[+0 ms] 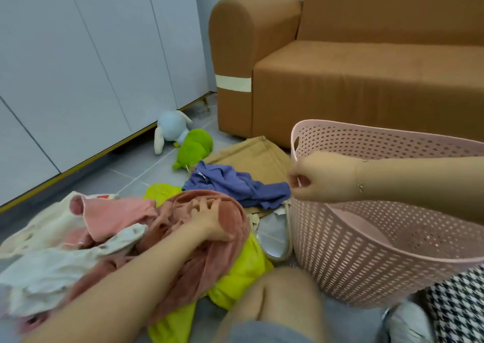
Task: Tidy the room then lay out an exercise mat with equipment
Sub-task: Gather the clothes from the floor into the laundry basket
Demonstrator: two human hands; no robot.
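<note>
A heap of clothes lies on the grey floor at lower left: a dusty-pink towel (230,211), a light pink garment (115,214), white cloth (52,272), lime-green fabric (243,266) and a purple garment (235,183). My left hand (209,222) lies on the dusty-pink towel with fingers spread and curling into it. A pink perforated laundry basket (366,251) stands tilted at the right. My right hand (317,177) grips the basket's near rim by its handle hole.
A brown sofa (353,75) fills the upper right, white cabinet doors (78,67) the left. A pale blue bunny toy (172,130) and a green plush (195,146) lie by the cabinet. A tan cushion cover (259,151) and a silver bag (272,235) lie near the basket. My knee (275,303) is at the bottom.
</note>
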